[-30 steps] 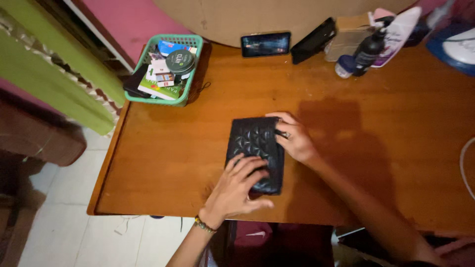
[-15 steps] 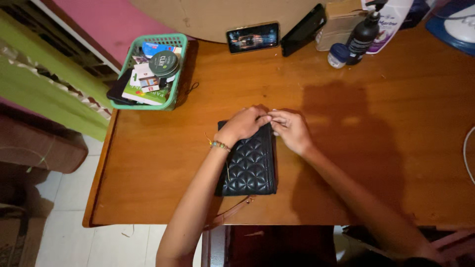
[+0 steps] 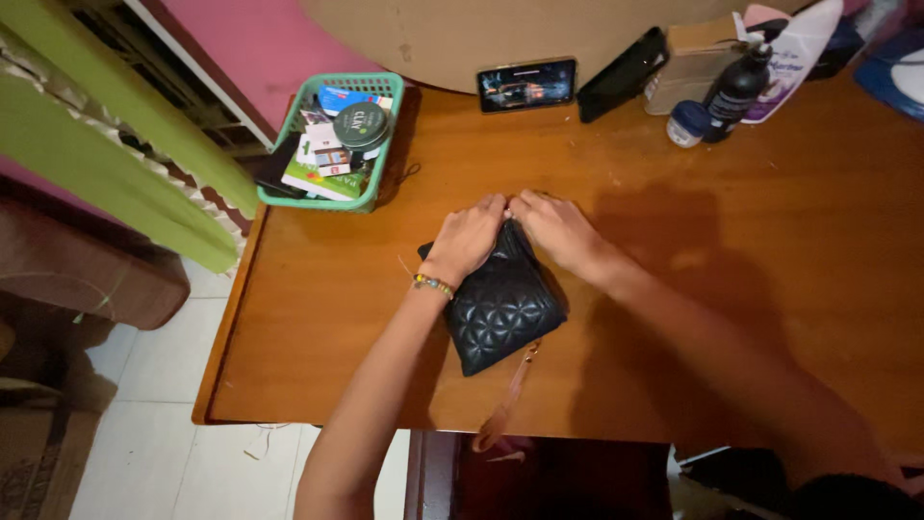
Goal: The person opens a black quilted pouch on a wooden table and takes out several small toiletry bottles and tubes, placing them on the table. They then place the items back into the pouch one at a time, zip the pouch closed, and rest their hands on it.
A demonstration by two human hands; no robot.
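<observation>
A black quilted pouch (image 3: pixel 500 306) lies tilted on the wooden table (image 3: pixel 731 231), its brown strap (image 3: pixel 507 404) trailing over the front edge. My left hand (image 3: pixel 467 237), with a beaded bracelet at the wrist, grips the pouch's far end. My right hand (image 3: pixel 553 227) meets it there, fingers pinched on the same top edge. Both hands cover that end, so what the fingertips hold is hidden.
A green basket (image 3: pixel 380 183) with a round tin, cards and small boxes stands at the table's back left. Along the back edge stand a lit phone (image 3: pixel 526 84), a black case (image 3: pixel 621 62), a dark pump bottle (image 3: pixel 736 89), a small jar (image 3: pixel 688 122) and a white bottle (image 3: pixel 794 53).
The left hand moved from the pouch's near end up to its far end, beside the right hand. The pouch has turned at an angle and its far end is lifted and bunched.
</observation>
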